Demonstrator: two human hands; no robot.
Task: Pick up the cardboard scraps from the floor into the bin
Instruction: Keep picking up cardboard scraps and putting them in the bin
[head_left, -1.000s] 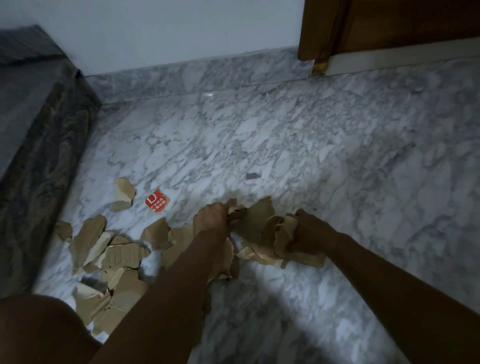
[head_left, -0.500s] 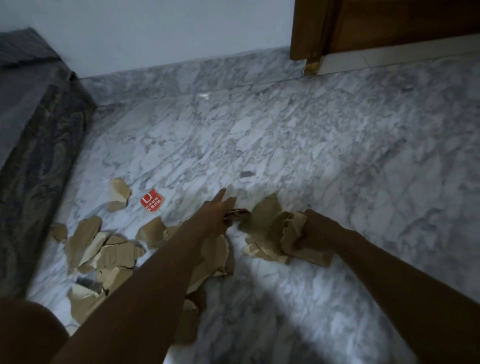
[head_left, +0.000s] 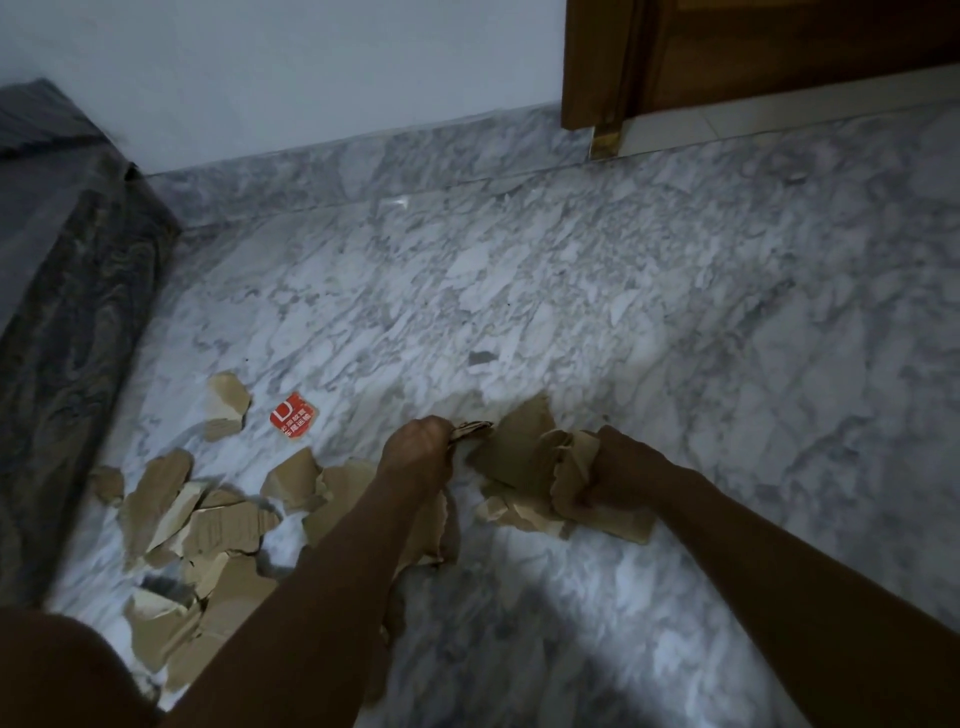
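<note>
Torn brown cardboard scraps lie on the marble floor. My right hand (head_left: 621, 470) grips a bunch of several scraps (head_left: 524, 457) held low over the floor. My left hand (head_left: 415, 449) pinches a small scrap (head_left: 470, 428) just left of that bunch. A larger spread of loose scraps (head_left: 208, 525) lies to the left, partly under my left forearm. One separate scrap (head_left: 226, 405) and a small red printed piece (head_left: 293, 415) lie farther out. No bin is in view.
A dark patterned block (head_left: 67, 332) borders the floor on the left. A white wall with a marble skirting (head_left: 363, 161) runs along the back. A wooden door frame (head_left: 597, 67) stands at the back right. My knee (head_left: 47, 670) shows at the lower left.
My left hand, which had a finger stretched out half a second ago, has curled round a small scrap beside the bunch. My right hand keeps its hold on the bunch.
</note>
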